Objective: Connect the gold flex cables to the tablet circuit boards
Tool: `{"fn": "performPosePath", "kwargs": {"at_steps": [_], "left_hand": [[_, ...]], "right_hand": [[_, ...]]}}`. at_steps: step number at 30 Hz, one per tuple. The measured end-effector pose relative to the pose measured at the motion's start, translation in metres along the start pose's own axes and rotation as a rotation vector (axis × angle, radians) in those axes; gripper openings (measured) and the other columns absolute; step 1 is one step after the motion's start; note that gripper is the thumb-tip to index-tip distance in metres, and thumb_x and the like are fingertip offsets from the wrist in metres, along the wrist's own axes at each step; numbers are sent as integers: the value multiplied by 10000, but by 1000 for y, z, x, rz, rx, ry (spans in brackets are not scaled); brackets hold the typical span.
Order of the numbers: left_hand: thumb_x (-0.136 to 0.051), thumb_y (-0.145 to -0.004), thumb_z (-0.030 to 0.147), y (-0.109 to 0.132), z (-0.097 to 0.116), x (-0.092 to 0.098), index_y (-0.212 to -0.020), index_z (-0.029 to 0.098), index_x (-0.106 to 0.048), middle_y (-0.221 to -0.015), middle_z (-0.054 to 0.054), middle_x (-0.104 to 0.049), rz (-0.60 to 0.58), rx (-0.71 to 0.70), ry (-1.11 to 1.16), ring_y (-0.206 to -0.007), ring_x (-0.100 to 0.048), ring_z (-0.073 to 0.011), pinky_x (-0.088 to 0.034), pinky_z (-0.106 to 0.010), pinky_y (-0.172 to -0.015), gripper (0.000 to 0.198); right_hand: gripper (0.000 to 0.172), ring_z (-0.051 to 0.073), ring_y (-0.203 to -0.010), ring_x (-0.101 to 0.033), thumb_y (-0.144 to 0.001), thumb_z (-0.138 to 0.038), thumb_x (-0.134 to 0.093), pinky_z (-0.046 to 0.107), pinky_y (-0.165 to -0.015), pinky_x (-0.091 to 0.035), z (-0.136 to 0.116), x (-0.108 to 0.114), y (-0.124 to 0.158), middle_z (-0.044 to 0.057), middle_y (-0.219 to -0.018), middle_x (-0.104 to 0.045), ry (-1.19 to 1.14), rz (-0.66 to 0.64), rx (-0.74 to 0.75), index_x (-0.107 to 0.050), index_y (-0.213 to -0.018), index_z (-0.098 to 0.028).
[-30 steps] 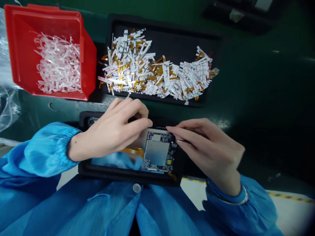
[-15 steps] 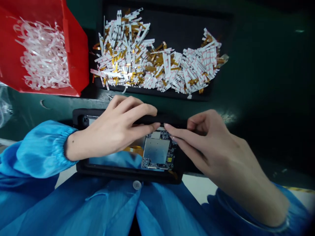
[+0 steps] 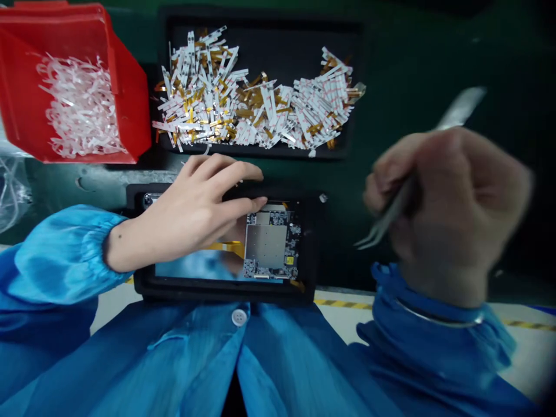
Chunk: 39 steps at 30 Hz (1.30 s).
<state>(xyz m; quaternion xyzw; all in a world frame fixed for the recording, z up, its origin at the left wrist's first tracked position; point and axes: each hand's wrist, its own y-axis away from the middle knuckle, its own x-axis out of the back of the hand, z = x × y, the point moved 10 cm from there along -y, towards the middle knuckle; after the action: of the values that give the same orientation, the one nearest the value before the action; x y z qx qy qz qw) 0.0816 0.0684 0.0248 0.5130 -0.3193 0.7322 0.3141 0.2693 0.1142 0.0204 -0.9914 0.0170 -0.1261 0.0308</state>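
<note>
My left hand (image 3: 202, 211) lies over the left and top part of a black frame (image 3: 226, 292), fingers apart, its index fingertip touching the top edge of a circuit board (image 3: 267, 246). The board has a large silver shield and a small yellow patch. An orange flex cable (image 3: 228, 247) runs from the board's left side across a shiny panel (image 3: 182, 269), partly hidden by my hand. To the right, raised above the bench, my right hand (image 3: 452, 202) is closed around metal tweezers (image 3: 386, 220), their bent tips pointing down and left. This hand is somewhat blurred.
A red bin (image 3: 130, 104) at the upper left holds curly white strips (image 3: 82, 110). Beside it, a black tray (image 3: 295, 46) carries a heap of white and orange flex strips (image 3: 260, 107). Clear plastic (image 3: 13, 191) lies at the left edge of the dark green bench (image 3: 343, 185).
My right hand has left the board's top edge, moved right and upward, and now grips tweezers. My left hand has stayed nearly in place. The view has shifted slightly.
</note>
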Motion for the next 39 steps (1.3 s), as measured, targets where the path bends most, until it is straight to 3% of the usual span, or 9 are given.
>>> {"fn": "performPosePath", "kwargs": {"at_steps": [1,3,5,7,20,25,29,33,39], "left_hand": [[-458,-1007,232,-2,0,3,-1191,184,-651,-1284,-144,-594,17,1,23,-1069,-589,-304,-481,-424,-782,270],[-434,-1010,194,-8,1,7,-1217,184,-647,-1280,-132,-589,51,3,63,-1102,-583,-278,-479,-411,-834,297],[-419,-1011,173,-13,3,5,-1243,205,-639,-1273,-112,-593,63,-11,67,-1099,-583,-251,-466,-386,-842,321],[-422,-1010,174,-16,6,0,-1247,229,-636,-1258,-92,-610,60,-39,28,-1046,-588,-237,-442,-370,-789,325],[-414,-1015,190,-20,8,-4,-1227,232,-622,-1195,-74,-629,56,-56,0,-983,-594,-215,-455,-358,-740,300],[-500,-997,345,-38,0,-10,-1099,152,-604,-1092,-102,-586,25,33,181,-977,-591,-221,-517,-357,-776,242],[-528,-973,254,-45,-7,-11,-1009,155,-562,-1036,-83,-568,14,103,313,-921,-590,-189,-521,-307,-726,110],[-517,-981,235,-33,-4,-1,-1038,190,-565,-1048,-65,-609,34,112,221,-914,-596,-185,-495,-315,-735,87],[-480,-1023,256,-6,24,-6,-1256,141,-558,-1203,-75,-704,-16,-69,-15,-1055,-625,-225,-441,-361,-761,271]], "right_hand": [[290,98,-391,-442,-933,-430,-611,272,-310,-225,10,-9,-1,-18,-601,-558,-64,-49,-64,-578,-729,-227],[217,119,-433,-575,-901,-402,-659,246,-316,-383,25,-29,-1,-29,-701,-648,-134,-182,-163,-522,-832,-249],[245,157,-541,-678,-852,-337,-722,266,-417,-526,30,-41,1,-35,-744,-684,-132,-271,-186,-494,-903,-265],[291,166,-556,-697,-817,-273,-756,272,-454,-563,30,-43,1,-39,-724,-689,-115,-295,-170,-486,-925,-262],[320,177,-543,-683,-793,-287,-806,288,-439,-520,32,-45,3,-21,-749,-720,-84,-318,-139,-507,-903,-260],[321,163,-504,-663,-794,-275,-808,283,-438,-516,32,-40,2,-42,-695,-690,-103,-246,-135,-502,-890,-259],[322,159,-508,-666,-793,-271,-811,275,-442,-518,33,-42,3,-46,-678,-681,-108,-261,-144,-504,-888,-255],[302,171,-562,-698,-805,-233,-797,268,-450,-527,34,-42,3,-29,-731,-712,-130,-266,-147,-513,-905,-252],[344,179,-614,-713,-771,-245,-828,276,-477,-553,27,-40,4,-52,-698,-673,-89,-252,-112,-506,-890,-258]]}}
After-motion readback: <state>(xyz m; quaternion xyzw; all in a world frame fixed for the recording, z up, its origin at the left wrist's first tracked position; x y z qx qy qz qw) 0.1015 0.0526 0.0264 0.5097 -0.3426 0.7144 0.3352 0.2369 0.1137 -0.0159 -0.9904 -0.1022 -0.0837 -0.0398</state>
